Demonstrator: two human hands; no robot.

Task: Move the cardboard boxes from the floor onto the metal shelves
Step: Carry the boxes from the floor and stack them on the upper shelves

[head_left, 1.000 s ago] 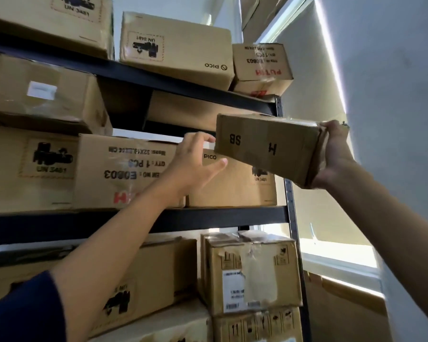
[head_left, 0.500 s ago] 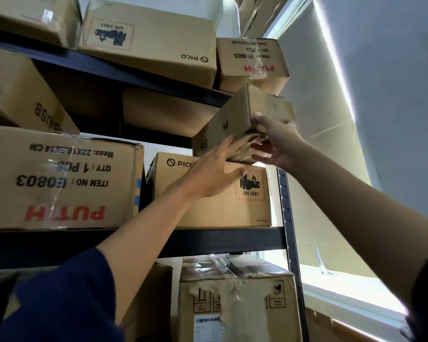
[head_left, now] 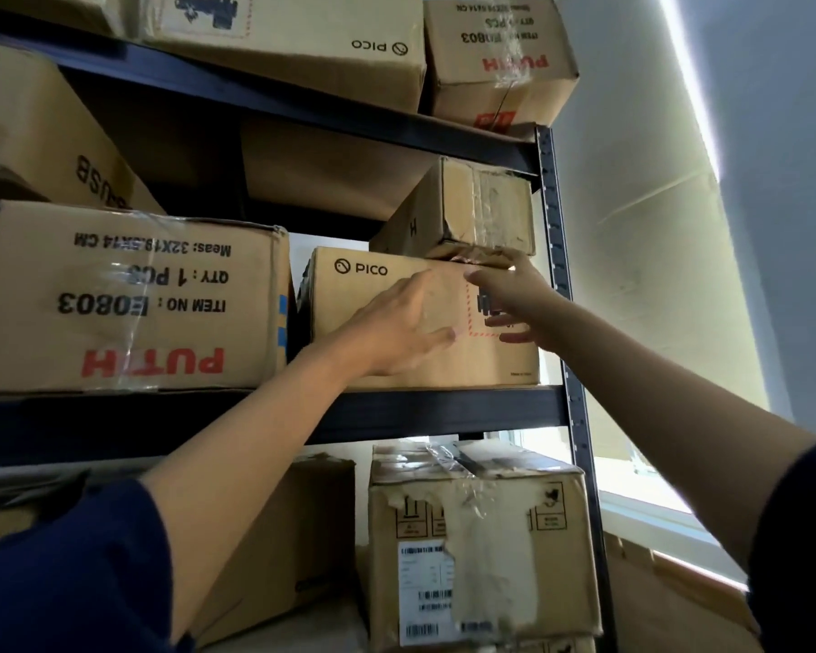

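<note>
A small taped cardboard box (head_left: 462, 205) marked "H" lies on top of the PICO box (head_left: 349, 318), at the right end of the middle metal shelf (head_left: 444, 410). My right hand (head_left: 509, 294) is open just below it, fingers spread, with its upper fingers at the small box's lower front edge. Left of that, my left hand (head_left: 396, 332) hovers open in front of the PICO box's face and holds nothing.
A large PUTH box (head_left: 128, 299) fills the shelf to the left. More boxes sit on the upper shelf (head_left: 495, 58), and a torn, taped box (head_left: 481, 549) stands below. The shelf's upright post (head_left: 557, 256) borders a wall and bright window on the right.
The small box went from being held in the air by both hands to lying on the PICO box. Both hands have let go and dropped lower.
</note>
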